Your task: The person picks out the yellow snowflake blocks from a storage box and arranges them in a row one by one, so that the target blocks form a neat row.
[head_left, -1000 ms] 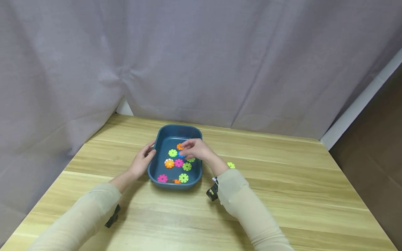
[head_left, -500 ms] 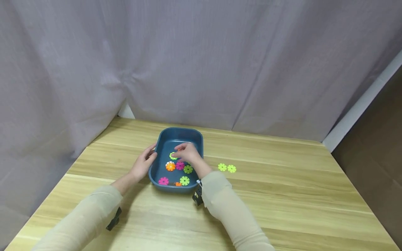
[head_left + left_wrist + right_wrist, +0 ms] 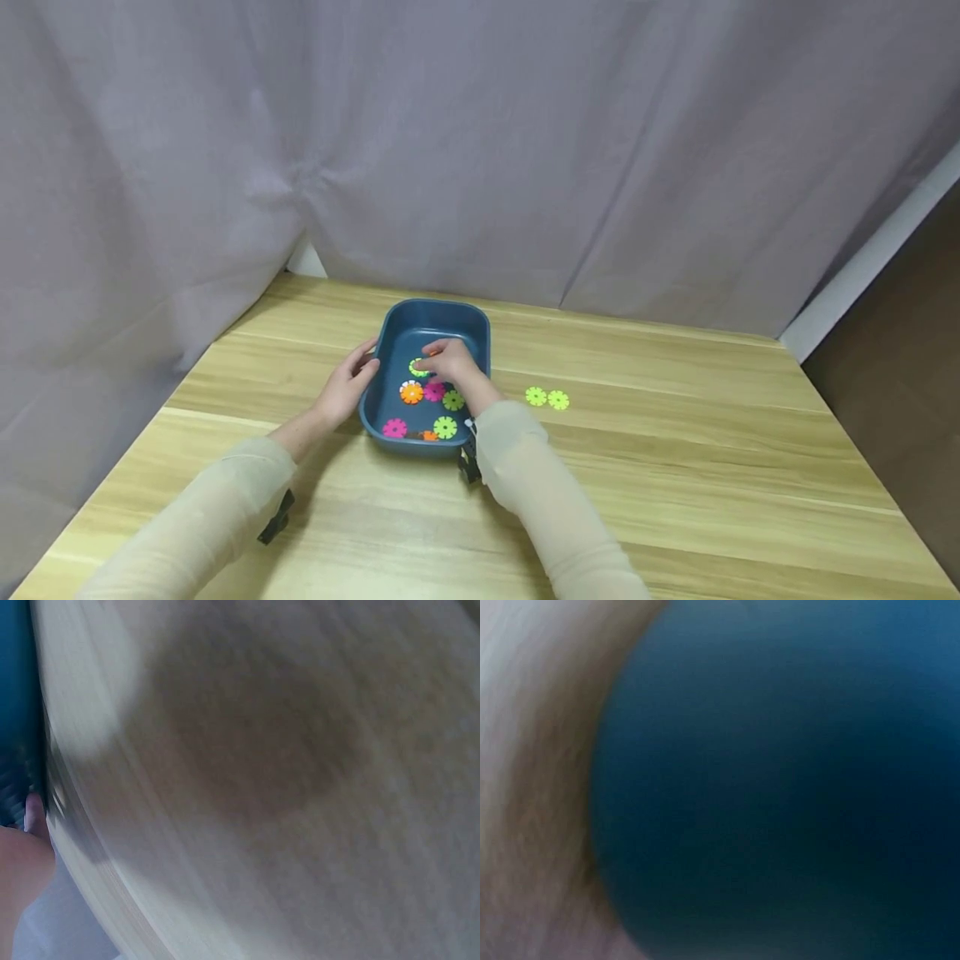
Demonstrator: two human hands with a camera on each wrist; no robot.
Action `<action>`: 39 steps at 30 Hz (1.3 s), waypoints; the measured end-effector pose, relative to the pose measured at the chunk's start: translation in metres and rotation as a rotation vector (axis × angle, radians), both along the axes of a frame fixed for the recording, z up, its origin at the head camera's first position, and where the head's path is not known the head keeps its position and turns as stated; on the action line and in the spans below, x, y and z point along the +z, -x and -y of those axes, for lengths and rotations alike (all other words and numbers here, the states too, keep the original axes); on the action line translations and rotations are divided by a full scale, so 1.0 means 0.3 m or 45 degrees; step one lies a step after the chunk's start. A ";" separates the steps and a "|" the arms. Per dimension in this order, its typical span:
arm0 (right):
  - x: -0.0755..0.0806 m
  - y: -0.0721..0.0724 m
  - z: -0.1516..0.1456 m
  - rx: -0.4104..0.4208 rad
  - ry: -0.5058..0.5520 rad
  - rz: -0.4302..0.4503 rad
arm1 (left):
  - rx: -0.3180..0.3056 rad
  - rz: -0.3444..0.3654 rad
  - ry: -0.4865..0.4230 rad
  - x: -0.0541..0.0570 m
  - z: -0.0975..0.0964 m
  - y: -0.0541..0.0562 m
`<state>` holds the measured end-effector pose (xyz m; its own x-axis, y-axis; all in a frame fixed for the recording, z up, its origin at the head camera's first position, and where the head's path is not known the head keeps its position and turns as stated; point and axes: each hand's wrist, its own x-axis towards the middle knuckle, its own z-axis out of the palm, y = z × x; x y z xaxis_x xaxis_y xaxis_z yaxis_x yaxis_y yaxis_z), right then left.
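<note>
A dark blue plastic tub (image 3: 431,447) sits on the wooden table with several flower-shaped notched discs inside. My left hand (image 3: 345,387) lies against the tub's left wall, thumb at the rim; a bit of this hand shows beside the tub in the left wrist view. My right hand (image 3: 452,364) reaches inside, thumb over a lime green disc (image 3: 416,367) and index finger spread apart from the thumb. Around it lie a pink disc (image 3: 434,392), an orange disc (image 3: 411,393) and lime discs. In the right wrist view the tub wall (image 3: 780,787) hides the hand.
Two lime discs (image 3: 536,396) lie side by side on the table right of the tub. A grey curtain (image 3: 465,150) hangs behind the table (image 3: 675,433). A brown panel (image 3: 892,317) stands at the right.
My right hand has moved left within the tub, from the blue and orange discs to the lime one. The paired lime discs came into view as the right arm shifted. The left hand stays put.
</note>
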<state>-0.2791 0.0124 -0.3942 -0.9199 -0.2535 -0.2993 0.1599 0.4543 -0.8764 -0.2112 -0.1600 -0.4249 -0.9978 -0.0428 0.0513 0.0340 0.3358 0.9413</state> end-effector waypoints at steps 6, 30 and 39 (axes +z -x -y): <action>0.006 0.003 -0.017 0.173 -0.205 -0.099 | -0.027 0.009 -0.009 0.029 -0.010 -0.009; -0.005 -0.042 -0.008 0.365 -0.609 -0.346 | -0.025 0.051 0.004 0.033 -0.021 -0.028; 0.000 -0.042 -0.017 0.263 -0.494 -0.296 | -0.015 0.043 -0.007 0.026 -0.022 -0.026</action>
<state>-0.2663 0.0174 -0.3941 -0.9159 -0.3477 -0.2005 -0.1472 0.7559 -0.6380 -0.2033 -0.1534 -0.4171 -0.9994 -0.0310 0.0171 0.0059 0.3302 0.9439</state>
